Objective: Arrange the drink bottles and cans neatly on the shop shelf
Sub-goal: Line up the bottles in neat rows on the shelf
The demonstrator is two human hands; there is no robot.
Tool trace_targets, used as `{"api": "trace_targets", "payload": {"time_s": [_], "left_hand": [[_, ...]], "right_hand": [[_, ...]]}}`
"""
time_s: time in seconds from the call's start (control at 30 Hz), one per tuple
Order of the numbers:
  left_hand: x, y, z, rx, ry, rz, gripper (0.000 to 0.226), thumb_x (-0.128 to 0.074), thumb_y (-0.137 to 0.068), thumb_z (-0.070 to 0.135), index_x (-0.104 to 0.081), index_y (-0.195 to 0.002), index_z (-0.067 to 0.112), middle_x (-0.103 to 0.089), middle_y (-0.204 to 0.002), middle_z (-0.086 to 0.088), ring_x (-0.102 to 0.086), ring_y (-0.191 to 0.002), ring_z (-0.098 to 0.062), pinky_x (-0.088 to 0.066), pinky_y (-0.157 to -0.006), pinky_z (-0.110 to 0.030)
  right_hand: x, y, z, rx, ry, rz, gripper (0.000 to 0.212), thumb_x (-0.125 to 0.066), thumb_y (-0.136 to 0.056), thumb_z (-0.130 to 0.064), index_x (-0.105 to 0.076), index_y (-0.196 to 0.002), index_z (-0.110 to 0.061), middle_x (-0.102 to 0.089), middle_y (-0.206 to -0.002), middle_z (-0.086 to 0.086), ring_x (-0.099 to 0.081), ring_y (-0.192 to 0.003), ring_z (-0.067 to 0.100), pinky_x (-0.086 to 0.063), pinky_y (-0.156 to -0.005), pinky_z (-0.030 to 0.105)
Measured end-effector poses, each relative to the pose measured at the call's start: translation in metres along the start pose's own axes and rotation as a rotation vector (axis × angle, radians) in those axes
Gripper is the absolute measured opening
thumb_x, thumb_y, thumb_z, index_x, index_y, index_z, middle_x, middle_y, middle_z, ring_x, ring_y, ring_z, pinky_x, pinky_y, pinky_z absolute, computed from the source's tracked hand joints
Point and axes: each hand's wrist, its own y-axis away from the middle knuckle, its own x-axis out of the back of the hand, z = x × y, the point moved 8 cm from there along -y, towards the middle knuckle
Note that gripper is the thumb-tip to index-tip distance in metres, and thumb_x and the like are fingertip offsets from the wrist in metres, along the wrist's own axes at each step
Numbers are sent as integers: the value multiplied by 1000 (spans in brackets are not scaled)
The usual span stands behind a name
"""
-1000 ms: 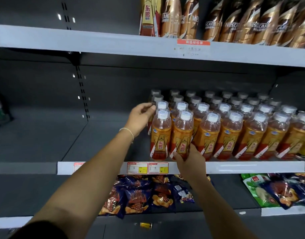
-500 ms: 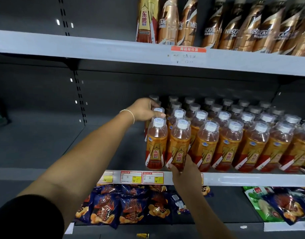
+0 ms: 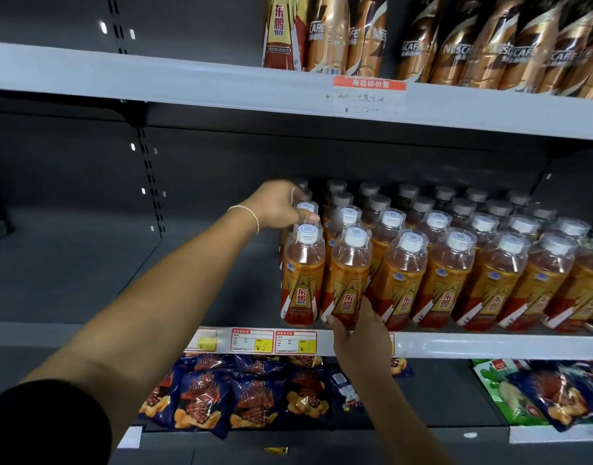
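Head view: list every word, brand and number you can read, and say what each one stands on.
"东鹏特饮": orange bottles on the middle shelf, and one tall bottle on the top shelf.
"NESCAFE", partly cut off: brown-gold bottles, top shelf.
"商品标价签" and "¥ 12.00": upper price tag; its handwritten name is unclear.
"¥": lower price tags; the rest is too small.
Snack bags: print too blurred.

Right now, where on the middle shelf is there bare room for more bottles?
Bare floor of the middle shelf runs from the leftmost orange bottles to the slotted post and beyond it. From those bottles rightward it is packed, row behind row.
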Motion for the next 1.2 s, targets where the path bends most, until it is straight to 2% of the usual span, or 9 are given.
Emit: {"api": "trace_targets", "payload": {"time_s": [0.13,0.23,0.47,0.57,0.67,0.77,0.9,1.0,1.2], "left_hand": [[1,2,3,-11,-16,-24,43,-80,-77,45,-74,-109,17,-73,-108,1,-65,-98,-13,-52,-90,-28],[0,1,1,-22,-14,-30,42,-80,-78,42,-73,-111,18,-73,-109,2,-62,-92,-8,-47,-83,-21],[-7,3,-8,-4,119,-66,55,-79,-78,41,-66,-125,17,-68,-119,3,-63,-107,-12,-48,-95,-25],[-3,16,-18,-2,296,42,39,-66,-92,39,-65,-124,18,-68,-114,3,-64,-105,-12,-48,-92,-24],[-2,53,-41,49,539,342,21,-52,-100,15,-64,-117,16,-66,-107,-3,-62,-100,-18,-50,-89,-32],[-51,101,-49,110,715,242,36,-54,-87,-12,-59,-101,21,-61,-97,0,-58,-91,-15,-51,-74,-19],[-110,131,-53,185,630,-21,55,-78,-76,9,-50,-122,23,-58,-116,0,-58,-107,-13,-52,-89,-25],[-118,129,-55,222,560,-29,65,-88,-69,28,-49,-122,27,-61,-116,8,-60,-105,-7,-51,-88,-24],[-125,128,-60,197,368,100,60,-84,-73,36,-54,-124,27,-58,-116,5,-55,-106,-11,-47,-95,-29]], "right_hand": [[0,0,0,-10,9,11,65,-65,-91,-44,-41,-145,-16,-59,-132,4,-57,-120,24,-51,-94,37],[-1,0,1,-16,7,9,66,-65,-91,-45,-41,-146,-17,-59,-134,3,-56,-122,23,-51,-95,36],[-1,1,0,-29,9,11,65,-66,-91,-45,-42,-145,-16,-59,-134,4,-57,-122,24,-52,-95,37],[1,0,0,-21,-10,16,60,-68,-91,-41,-46,-141,-17,-62,-130,1,-59,-119,23,-51,-94,36],[1,0,-1,-21,-15,20,60,-68,-91,-40,-46,-141,-16,-62,-129,2,-59,-117,23,-51,-92,35],[1,0,-2,-14,-15,23,60,-68,-91,-39,-45,-141,-14,-62,-127,5,-60,-115,25,-52,-89,35],[1,2,-3,-10,-5,37,61,-68,-92,-37,-44,-142,-13,-62,-126,8,-59,-113,26,-50,-85,32],[1,2,-4,-11,-9,41,62,-69,-91,-36,-44,-143,-12,-61,-128,9,-58,-116,27,-51,-88,34],[0,1,-2,-29,10,17,61,-67,-92,-39,-44,-142,-13,-61,-129,6,-58,-116,25,-51,-89,34]]}}
